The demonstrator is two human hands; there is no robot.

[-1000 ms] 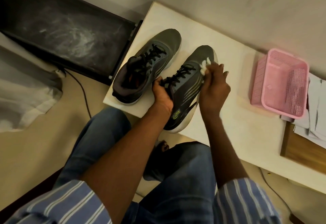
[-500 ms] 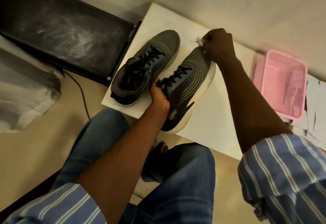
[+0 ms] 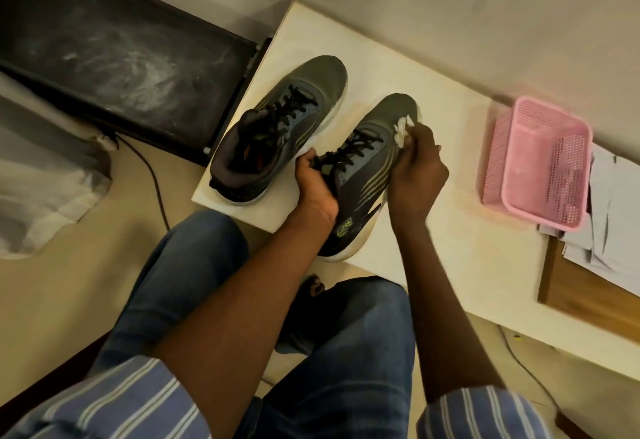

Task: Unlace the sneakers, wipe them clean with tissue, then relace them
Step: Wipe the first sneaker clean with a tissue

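Your right hand [image 3: 417, 168] pinches a tissue wad [image 3: 402, 129] against the right sneaker [image 3: 367, 175] at the table's [image 3: 460, 258] near edge; your left hand [image 3: 317, 186] grips its collar. Both sneakers remain laced, the left sneaker [image 3: 277, 127] untouched, so unlacing looks skipped and most wiping remains.

The person wore a shirt with blue and pale stripes, its sleeves [image 3: 114, 400] rolled back above the forearms; one cuff filled the lower left of the frame and the other sleeve [image 3: 485, 411] showed at the lower right. Both forearms were bare from the cuffs down to the left hand [image 3: 317, 182] and the right hand [image 3: 417, 165]. Blue denim jeans [image 3: 349, 345] covered both legs across the lower middle of the frame. Bare toes [image 3: 313, 286] peeked out between the knees.
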